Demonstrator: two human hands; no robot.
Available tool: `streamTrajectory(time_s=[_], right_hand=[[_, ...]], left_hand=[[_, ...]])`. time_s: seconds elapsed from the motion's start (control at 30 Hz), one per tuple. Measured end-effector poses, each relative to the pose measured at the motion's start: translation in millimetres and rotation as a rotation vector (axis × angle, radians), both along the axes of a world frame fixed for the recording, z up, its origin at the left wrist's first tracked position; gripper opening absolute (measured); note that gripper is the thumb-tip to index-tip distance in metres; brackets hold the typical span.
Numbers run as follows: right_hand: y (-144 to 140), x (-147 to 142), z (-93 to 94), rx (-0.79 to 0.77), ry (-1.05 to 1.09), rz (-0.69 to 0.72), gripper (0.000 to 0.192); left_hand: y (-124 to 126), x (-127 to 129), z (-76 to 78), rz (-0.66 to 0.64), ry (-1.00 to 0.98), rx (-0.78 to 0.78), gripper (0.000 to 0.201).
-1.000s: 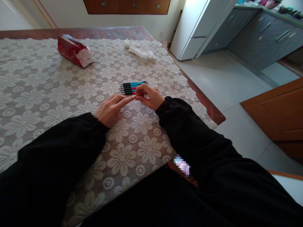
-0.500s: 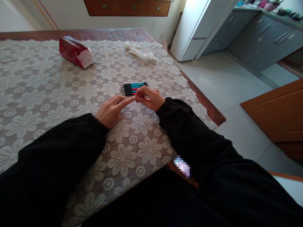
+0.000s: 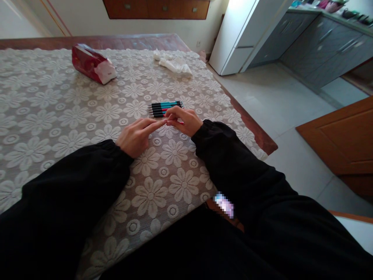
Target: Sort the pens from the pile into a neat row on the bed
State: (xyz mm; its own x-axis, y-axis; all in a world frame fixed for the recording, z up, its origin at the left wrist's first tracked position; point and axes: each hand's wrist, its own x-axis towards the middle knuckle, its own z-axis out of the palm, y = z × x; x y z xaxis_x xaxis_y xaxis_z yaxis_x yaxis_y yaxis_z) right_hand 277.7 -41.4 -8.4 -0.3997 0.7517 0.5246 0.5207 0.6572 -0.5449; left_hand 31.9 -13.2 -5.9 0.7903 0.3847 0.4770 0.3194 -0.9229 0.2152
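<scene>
A row of several pens (image 3: 163, 107), teal, black and pink, lies side by side on the lace tablecloth (image 3: 58, 112). My right hand (image 3: 186, 120) rests at the near end of the row, fingers pinched on a pink pen that is mostly hidden under them. My left hand (image 3: 135, 135) lies on the cloth just left of it, index and middle fingers stretched out so that the tips touch my right hand's fingertips. Black sleeves cover both arms.
A red tissue pack (image 3: 92, 68) lies at the far left of the table and crumpled white tissue (image 3: 175, 64) at the far middle. The table's right edge (image 3: 253, 130) drops to a tiled floor, with a white fridge (image 3: 244, 35) and grey cabinets (image 3: 323, 46) beyond.
</scene>
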Motion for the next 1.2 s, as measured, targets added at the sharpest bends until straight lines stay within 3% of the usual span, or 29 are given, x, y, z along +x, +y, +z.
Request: streamTrajectory(time_s=[0.37, 0.6, 0.8, 1.2], right_hand=[[3.9, 3.0, 0.3, 0.097, -0.131, -0.002, 0.022], [-1.5, 0.6, 9.1, -0.007, 0.063, -0.235, 0.015], [2.7, 1.2, -0.4, 0.032, -0.058, -0.102, 0.015], [11.9, 5.1, -14.6, 0.099, -0.158, -0.009, 0.015]], left_hand=[[1.0, -1.1, 0.7, 0.034, -0.018, -0.028, 0.068], [2.2, -0.6, -0.3, 0.146, -0.150, -0.158, 0.057], [3.9, -0.2, -3.2, 0.165, -0.175, -0.161, 0.054], [1.7, -2.4, -2.4, 0.125, -0.105, -0.072, 0.066]])
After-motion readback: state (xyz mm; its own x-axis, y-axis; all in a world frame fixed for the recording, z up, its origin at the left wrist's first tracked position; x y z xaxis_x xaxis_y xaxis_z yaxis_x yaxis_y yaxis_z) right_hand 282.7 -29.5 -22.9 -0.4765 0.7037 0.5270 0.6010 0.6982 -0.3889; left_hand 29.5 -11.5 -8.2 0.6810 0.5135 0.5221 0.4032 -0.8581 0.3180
